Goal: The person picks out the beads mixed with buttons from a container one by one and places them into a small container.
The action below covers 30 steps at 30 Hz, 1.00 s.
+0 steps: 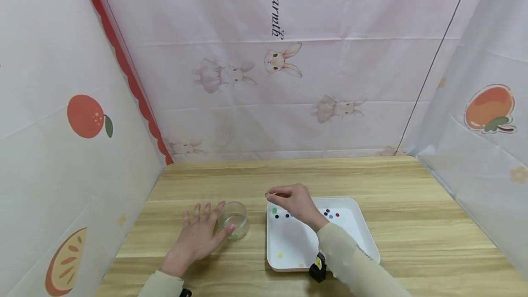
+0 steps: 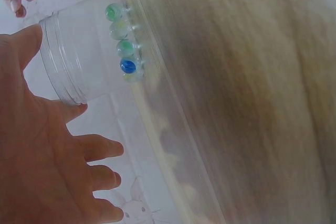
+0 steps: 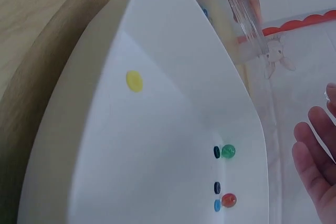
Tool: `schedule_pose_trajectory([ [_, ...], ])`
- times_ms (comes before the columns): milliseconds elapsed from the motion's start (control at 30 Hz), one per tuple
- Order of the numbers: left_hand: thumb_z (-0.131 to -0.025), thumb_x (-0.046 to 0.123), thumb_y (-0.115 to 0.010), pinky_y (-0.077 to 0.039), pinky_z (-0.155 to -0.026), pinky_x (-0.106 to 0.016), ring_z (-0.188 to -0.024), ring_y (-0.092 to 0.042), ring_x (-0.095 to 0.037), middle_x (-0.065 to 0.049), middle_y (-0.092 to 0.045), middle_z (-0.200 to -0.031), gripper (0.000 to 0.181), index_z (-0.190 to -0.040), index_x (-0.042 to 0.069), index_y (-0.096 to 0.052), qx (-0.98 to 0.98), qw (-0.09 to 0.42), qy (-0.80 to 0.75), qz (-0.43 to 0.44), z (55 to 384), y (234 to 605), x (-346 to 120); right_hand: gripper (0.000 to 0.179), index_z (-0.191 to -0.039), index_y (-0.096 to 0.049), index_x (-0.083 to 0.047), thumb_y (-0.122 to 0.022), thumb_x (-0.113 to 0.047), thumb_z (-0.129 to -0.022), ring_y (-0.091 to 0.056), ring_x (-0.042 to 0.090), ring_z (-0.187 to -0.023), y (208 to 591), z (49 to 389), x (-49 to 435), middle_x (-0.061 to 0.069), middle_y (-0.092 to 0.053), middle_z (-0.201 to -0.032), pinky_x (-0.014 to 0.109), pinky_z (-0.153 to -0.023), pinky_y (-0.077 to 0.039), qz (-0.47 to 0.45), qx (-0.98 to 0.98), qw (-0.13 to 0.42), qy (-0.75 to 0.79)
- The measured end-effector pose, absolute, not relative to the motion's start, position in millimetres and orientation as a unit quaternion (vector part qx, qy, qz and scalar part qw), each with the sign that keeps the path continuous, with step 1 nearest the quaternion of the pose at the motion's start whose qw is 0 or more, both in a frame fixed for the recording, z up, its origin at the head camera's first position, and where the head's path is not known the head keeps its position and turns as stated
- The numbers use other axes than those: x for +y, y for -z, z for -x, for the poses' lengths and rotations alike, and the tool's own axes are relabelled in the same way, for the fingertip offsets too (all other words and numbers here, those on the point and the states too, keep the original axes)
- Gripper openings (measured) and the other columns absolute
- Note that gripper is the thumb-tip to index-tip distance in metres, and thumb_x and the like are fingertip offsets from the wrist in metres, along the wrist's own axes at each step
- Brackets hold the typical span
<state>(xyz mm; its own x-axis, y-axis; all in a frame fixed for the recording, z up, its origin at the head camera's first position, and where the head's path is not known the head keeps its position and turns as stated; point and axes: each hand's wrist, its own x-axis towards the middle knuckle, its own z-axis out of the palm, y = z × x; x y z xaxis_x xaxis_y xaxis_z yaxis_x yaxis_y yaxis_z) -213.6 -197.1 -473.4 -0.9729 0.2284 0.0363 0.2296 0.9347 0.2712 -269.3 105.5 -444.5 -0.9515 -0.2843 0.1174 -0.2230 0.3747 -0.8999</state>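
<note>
A clear plastic jar (image 1: 233, 211) stands on the table, several glass marbles (image 2: 125, 48) with green, blue and yellow colouring along its bottom. My left hand (image 1: 200, 237) has the jar between thumb and index finger near the rim, other fingers spread out. The right hand (image 1: 296, 201) is above the far left edge of the white tray (image 1: 290, 237), pinching a small reddish-brown marble (image 2: 21, 11) between thumb and fingertip. Inside the tray lie a green marble (image 3: 228, 151) and an orange-red marble (image 3: 229, 200) by the wall, close to black discs (image 3: 217, 188).
More small discs in red and blue (image 1: 331, 217) lie at the tray's far right, and a yellow disc (image 1: 280, 255) near its front left. A patterned cloth (image 1: 255, 127) hangs behind the wooden table (image 1: 396, 210), with printed sheets on both sides.
</note>
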Motion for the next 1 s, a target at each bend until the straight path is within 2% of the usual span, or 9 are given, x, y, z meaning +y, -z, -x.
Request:
schedule_pose_trajectory([
  [167, -0.103, 0.074, -0.040, -0.006, -0.119, -0.084, -0.154, -0.019, -0.063, -0.034, -0.033, -0.165, 0.086, -0.168, 0.019, -0.030, -0.983, 0.005, 0.143, 0.116, 213.9, 475.2, -197.2, 0.023, -0.115, -0.083, -0.021, -0.077, -0.034, -0.097, -0.068, 0.006, -0.082, 445.7, 269.9, 96.7, -0.002, -0.082, -0.108, 0.022, -0.068, -0.054, 0.165, 0.828, 0.030, 0.534],
  [267, -0.103, 0.074, -0.039, -0.005, -0.119, -0.084, -0.154, -0.018, -0.063, -0.035, -0.032, -0.165, 0.086, -0.168, 0.019, -0.029, -0.982, 0.003, 0.145, 0.117, 214.7, 476.7, -197.8, 0.023, -0.115, -0.083, -0.022, -0.077, -0.036, -0.097, -0.069, 0.006, -0.084, 445.6, 269.1, 90.5, -0.002, -0.082, -0.108, 0.024, -0.069, -0.056, 0.172, 0.830, 0.028, 0.529],
  [333, -0.103, 0.075, -0.039, -0.005, -0.120, -0.084, -0.155, -0.017, -0.063, -0.034, -0.031, -0.166, 0.086, -0.168, 0.020, -0.029, -0.983, 0.002, 0.144, 0.116, 215.3, 477.6, -198.1, 0.023, -0.114, -0.083, -0.022, -0.077, -0.036, -0.097, -0.072, 0.006, -0.092, 445.2, 268.6, 85.9, -0.003, -0.082, -0.109, 0.025, -0.077, -0.059, 0.179, 0.831, 0.027, 0.526],
  [400, -0.103, 0.075, -0.038, -0.005, -0.120, -0.083, -0.155, -0.017, -0.062, -0.034, -0.031, -0.166, 0.086, -0.169, 0.020, -0.027, -0.983, 0.001, 0.143, 0.114, 215.9, 478.2, -198.7, 0.023, -0.114, -0.084, -0.021, -0.077, -0.036, -0.097, -0.073, 0.007, -0.093, 444.9, 268.4, 81.3, -0.003, -0.082, -0.109, 0.025, -0.079, -0.060, 0.187, 0.830, 0.026, 0.524],
  [833, -0.103, 0.073, -0.039, -0.005, -0.121, -0.082, -0.157, -0.014, -0.060, -0.032, -0.030, -0.167, 0.085, -0.169, 0.021, -0.027, -0.984, -0.003, 0.140, 0.106, 218.4, 476.6, -200.6, 0.021, -0.111, -0.084, -0.019, -0.077, -0.033, -0.098, -0.069, 0.006, -0.085, 449.4, 265.0, 55.0, 0.003, -0.082, -0.112, 0.021, -0.072, -0.058, 0.211, 0.840, 0.032, 0.498],
  [933, -0.104, 0.072, -0.040, -0.004, -0.121, -0.082, -0.157, -0.015, -0.060, -0.032, -0.029, -0.168, 0.084, -0.169, 0.021, -0.027, -0.984, -0.006, 0.141, 0.105, 216.5, 475.3, -200.4, 0.022, -0.112, -0.084, -0.020, -0.077, -0.035, -0.098, -0.068, 0.006, -0.086, 452.3, 261.7, 49.4, 0.000, -0.082, -0.111, 0.034, -0.076, -0.063, 0.204, 0.840, 0.046, 0.501],
  [967, -0.104, 0.072, -0.041, -0.004, -0.121, -0.082, -0.157, -0.015, -0.060, -0.033, -0.030, -0.167, 0.084, -0.169, 0.021, -0.028, -0.984, -0.007, 0.142, 0.106, 215.7, 475.1, -200.3, 0.022, -0.112, -0.084, -0.021, -0.077, -0.036, -0.097, -0.068, 0.007, -0.086, 453.4, 260.5, 47.9, -0.001, -0.082, -0.109, 0.045, -0.089, -0.062, 0.201, 0.840, 0.050, 0.501],
  [1000, -0.104, 0.072, -0.040, -0.004, -0.121, -0.082, -0.157, -0.015, -0.061, -0.033, -0.029, -0.167, 0.084, -0.169, 0.021, -0.028, -0.984, -0.010, 0.142, 0.106, 214.6, 474.8, -200.1, 0.023, -0.112, -0.084, -0.023, -0.077, -0.038, -0.097, -0.068, 0.006, -0.087, 454.6, 259.3, 46.7, -0.003, -0.082, -0.108, 0.059, -0.100, -0.056, 0.198, 0.842, 0.053, 0.499],
])
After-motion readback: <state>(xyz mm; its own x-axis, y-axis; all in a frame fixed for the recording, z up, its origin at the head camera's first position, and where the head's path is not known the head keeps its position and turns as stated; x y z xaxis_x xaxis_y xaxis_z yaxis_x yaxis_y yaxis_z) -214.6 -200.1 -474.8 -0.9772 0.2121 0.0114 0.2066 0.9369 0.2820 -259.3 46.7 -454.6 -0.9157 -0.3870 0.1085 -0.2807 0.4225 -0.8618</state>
